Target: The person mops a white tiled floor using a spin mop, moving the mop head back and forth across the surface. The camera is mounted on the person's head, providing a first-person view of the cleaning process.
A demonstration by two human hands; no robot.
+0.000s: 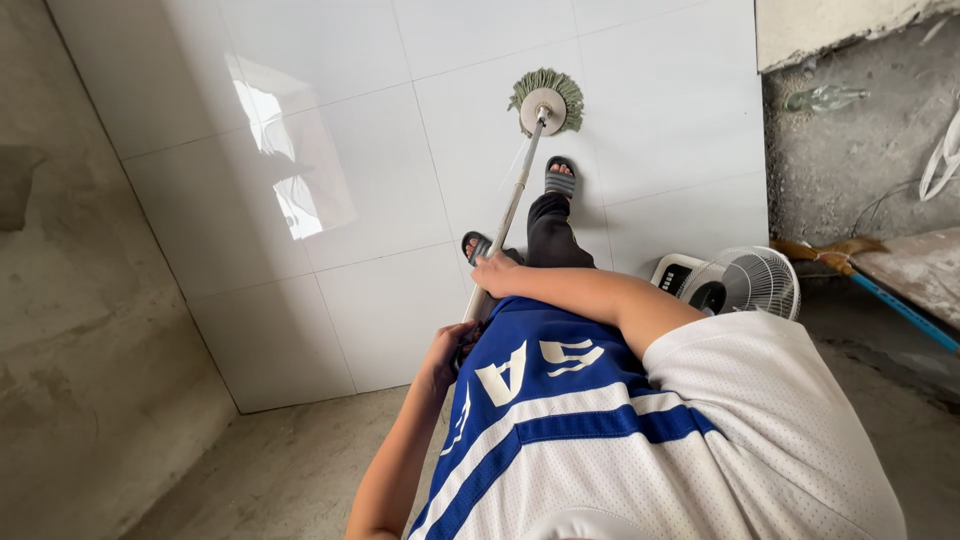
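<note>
At the far left a bare grey cement wall [70, 300] meets a floor of large glossy white tiles [330, 150], with window light mirrored in one tile. Below the tiles lies a strip of rough grey concrete floor [270, 470].

There is one mop, with a long silver metal pole [515, 195] and a round green string head [547, 100] with a pale disc at its middle. The head rests on the white tiles just beyond the feet. Two hands hold the pole. The left hand [447, 350], lower on the pole near the waist, has its fingers curled shut around the handle end. The right hand [495, 272], higher up, is closed over the pole with its fingers wrapped around it.

Two dark grey slide sandals show on the tiles: one [478, 245] partly hidden behind the pole and the right hand, the other [560, 178] ahead, close to the mop head. A black trouser leg [550, 232] shows above a blue and white mesh sports jersey [620, 430], which bears white letter shapes on its blue part.

To the right stands one white electric fan with a round wire cage [745, 282], on the tile edge. Beyond it, one clear glass bottle [822, 97] lies on rough concrete, and a blue pipe [905, 310] runs under a wooden board [920, 265].
</note>
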